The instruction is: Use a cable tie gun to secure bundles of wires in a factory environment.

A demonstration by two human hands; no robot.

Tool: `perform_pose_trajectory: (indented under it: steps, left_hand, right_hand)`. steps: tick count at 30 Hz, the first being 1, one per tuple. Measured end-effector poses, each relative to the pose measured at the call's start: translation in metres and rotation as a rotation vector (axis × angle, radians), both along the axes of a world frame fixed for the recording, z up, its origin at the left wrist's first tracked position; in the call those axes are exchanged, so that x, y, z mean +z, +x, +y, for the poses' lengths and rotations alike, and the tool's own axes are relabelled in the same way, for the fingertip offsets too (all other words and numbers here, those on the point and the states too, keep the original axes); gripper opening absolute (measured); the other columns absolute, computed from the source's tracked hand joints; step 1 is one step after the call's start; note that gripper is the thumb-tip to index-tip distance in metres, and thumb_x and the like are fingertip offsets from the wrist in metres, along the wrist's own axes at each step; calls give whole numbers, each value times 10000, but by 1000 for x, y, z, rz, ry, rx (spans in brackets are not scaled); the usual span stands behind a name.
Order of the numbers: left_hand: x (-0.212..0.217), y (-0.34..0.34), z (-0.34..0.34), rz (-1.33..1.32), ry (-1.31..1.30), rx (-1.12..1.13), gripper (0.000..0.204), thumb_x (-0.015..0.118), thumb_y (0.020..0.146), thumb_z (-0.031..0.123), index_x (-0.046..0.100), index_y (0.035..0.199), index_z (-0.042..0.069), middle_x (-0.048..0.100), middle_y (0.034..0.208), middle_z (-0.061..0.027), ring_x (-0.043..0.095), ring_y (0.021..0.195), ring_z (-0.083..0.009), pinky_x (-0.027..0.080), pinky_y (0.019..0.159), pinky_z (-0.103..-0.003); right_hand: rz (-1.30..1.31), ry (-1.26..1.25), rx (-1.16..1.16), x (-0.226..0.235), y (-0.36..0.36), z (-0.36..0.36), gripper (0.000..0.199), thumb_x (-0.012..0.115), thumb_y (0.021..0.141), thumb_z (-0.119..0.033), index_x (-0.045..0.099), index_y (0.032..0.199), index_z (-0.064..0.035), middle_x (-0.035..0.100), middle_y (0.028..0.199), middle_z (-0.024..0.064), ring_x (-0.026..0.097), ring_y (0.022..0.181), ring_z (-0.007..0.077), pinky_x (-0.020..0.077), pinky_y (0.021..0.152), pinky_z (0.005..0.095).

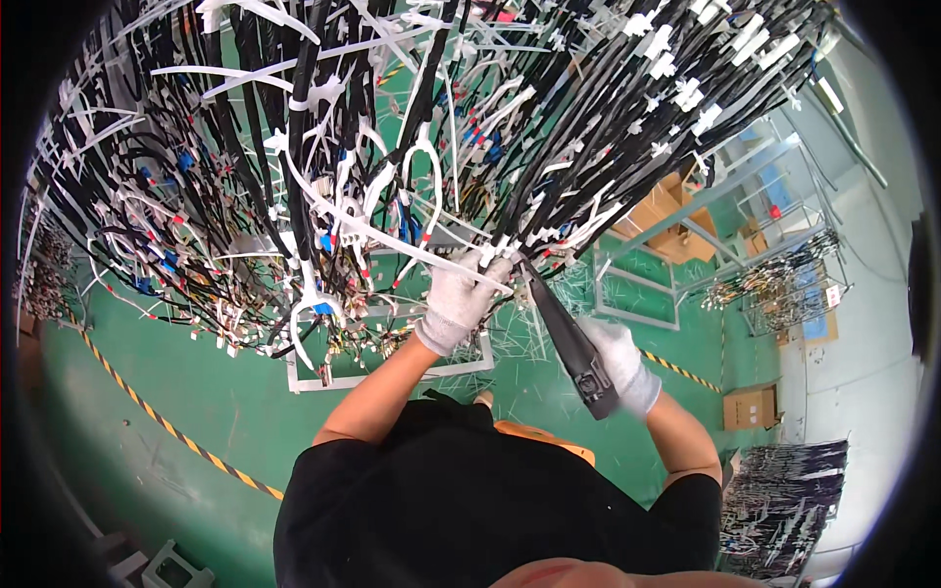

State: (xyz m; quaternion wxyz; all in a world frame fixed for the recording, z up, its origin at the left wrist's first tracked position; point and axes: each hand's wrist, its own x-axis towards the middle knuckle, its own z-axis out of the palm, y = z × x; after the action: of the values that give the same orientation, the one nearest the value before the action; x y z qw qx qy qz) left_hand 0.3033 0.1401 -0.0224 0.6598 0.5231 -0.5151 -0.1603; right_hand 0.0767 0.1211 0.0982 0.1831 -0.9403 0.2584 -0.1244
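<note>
"Where do our fingers stand?"

"Our white-gloved left hand (456, 302) has its fingers clamped on the lower end of a bundle of black-sheathed cables (559, 181). Our white-gloved right hand (624, 365) grips a long, tapered black tool (561, 325), though its fingers are mostly hidden."

"And the tool's line?"

"It slants up-left, nose just beside our left fingers, our right hand at its thick rear. Cables crowd above; we have room between our forearms, over green floor (527, 387)."
</note>
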Motion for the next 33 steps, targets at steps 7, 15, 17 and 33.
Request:
perform_pose_trajectory:
  steps: [7,15,17,33]
  left_hand:
    - [-2,6,-11,558,235,-417,238,582,1000,161,656,1168,10,683,876,-5,586,738,-61,489,664,-224]
    - [7,-13,-6,690,90,-589,313,583,972,97,587,1269,0,684,1062,-34,612,896,-87,500,815,-249]
    - [14,-13,-11,569,120,-639,328,590,959,96,583,1273,4,670,1006,-14,603,860,-81,495,790,-238]
    - [-6,-3,10,816,-14,-966,373,574,1003,267,633,1247,-10,530,719,-21,513,601,-112,434,553,-238]
  right_hand:
    - [-87,-88,-40,-22,-27,22,303,692,709,-69,590,991,-31,584,837,163,599,718,377,497,662,421]
    - [-22,-507,-135,-27,-23,13,538,699,679,-138,542,1188,-57,558,1111,119,548,987,329,433,898,457]
    - [-6,-480,-108,-32,-24,10,576,667,653,-91,528,1208,-22,558,1090,183,550,977,409,438,879,499]
    - [-284,109,-114,-26,-11,24,474,828,754,-159,579,1119,13,598,905,108,600,762,254,499,707,339]
